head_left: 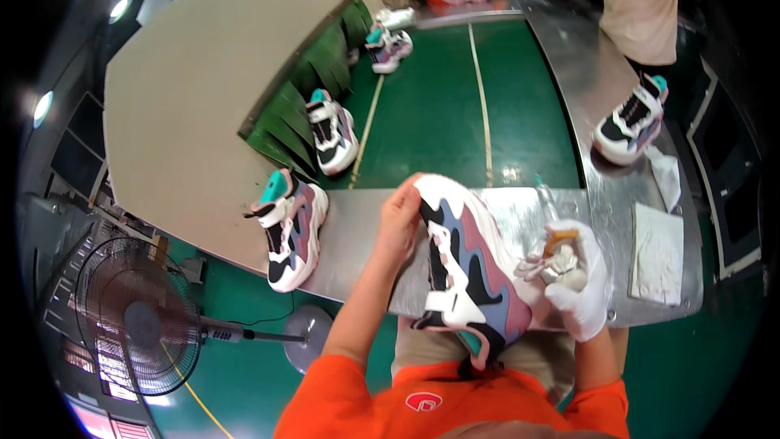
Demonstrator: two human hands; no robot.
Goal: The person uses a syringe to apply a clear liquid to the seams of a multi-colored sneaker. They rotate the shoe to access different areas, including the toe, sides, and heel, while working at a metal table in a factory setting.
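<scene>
My bare left hand (400, 213) grips the toe end of a chunky sneaker (471, 268) in white, blue, pink and black, held on its side over the metal table (357, 228) and my lap. My right hand (573, 276) wears a white glove and is closed around a small brownish tool with a metal part, just right of the sneaker's sole. A slim pen-like tube (544, 193) lies on the table just beyond that hand.
A matching sneaker (290, 228) stands on the table to the left. More sneakers (333, 132) (388, 47) ride the green conveyor belt (439, 106). Another sneaker (632, 120) rests on the right bench by a standing person (642, 0). A fan (138, 317) stands lower left.
</scene>
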